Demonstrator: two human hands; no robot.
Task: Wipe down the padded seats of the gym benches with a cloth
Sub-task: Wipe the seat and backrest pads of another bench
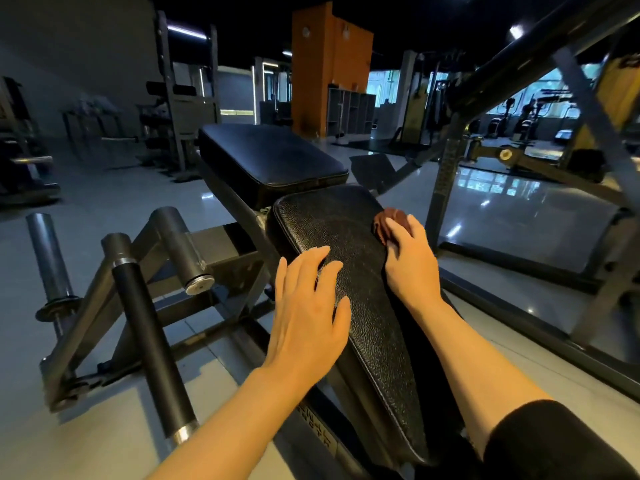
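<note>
A long black padded bench pad (360,306) runs away from me down the middle of the view. My right hand (410,261) presses a bunched dark reddish-brown cloth (391,221) onto the pad's right edge near its far end. The cloth shows only past my fingertips. My left hand (308,313) lies flat, fingers spread, on the pad's left edge with nothing in it. Beyond the near pad sits a second black padded seat (273,157), apart from both hands.
The machine's grey steel frame with a black-gripped handle bar (149,344) and a weight peg (48,258) stands at the left. A slanted frame beam (446,188) rises at the right. Glossy tiled floor (519,209) surrounds the bench. More gym machines and an orange pillar (329,67) stand behind.
</note>
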